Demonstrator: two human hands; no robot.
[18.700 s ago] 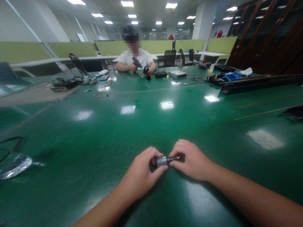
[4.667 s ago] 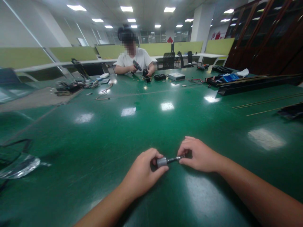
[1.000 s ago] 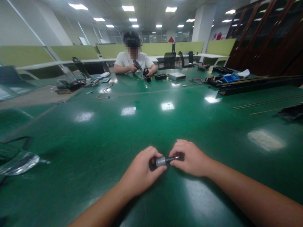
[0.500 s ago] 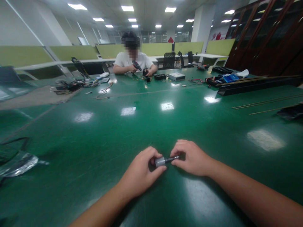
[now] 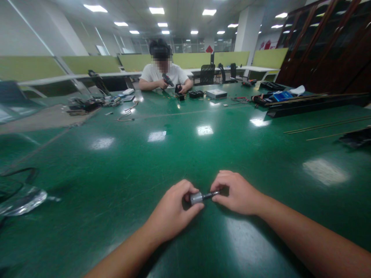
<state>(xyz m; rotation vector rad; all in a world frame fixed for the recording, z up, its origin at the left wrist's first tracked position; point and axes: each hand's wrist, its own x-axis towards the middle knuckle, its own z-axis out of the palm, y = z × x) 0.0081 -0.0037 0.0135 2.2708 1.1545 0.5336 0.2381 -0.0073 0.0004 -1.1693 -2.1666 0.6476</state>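
Note:
A short cylindrical tool (image 5: 196, 198) lies nearly level just over the green table, with a silver-grey barrel, a slimmer black neck and a shiny metal tip. My left hand (image 5: 174, 210) is closed round the barrel end, thumb below and fingers above, hiding its left end. At the other end, the thumb and fingers of my right hand (image 5: 233, 193) are closed about the metal tip. What kind of tool it is cannot be made out.
Across the green table (image 5: 174, 162) a person (image 5: 165, 73) holds a power drill (image 5: 167, 80) and a black part. A silver box (image 5: 216, 94) stands nearby. Electronic parts (image 5: 84, 104) lie far left, crinkled plastic (image 5: 24, 200) near left, and a long black channel (image 5: 307, 106) with thin rods at right.
My right hand has shifted slightly to the right along the tip. My left hand and the tool have stayed almost still.

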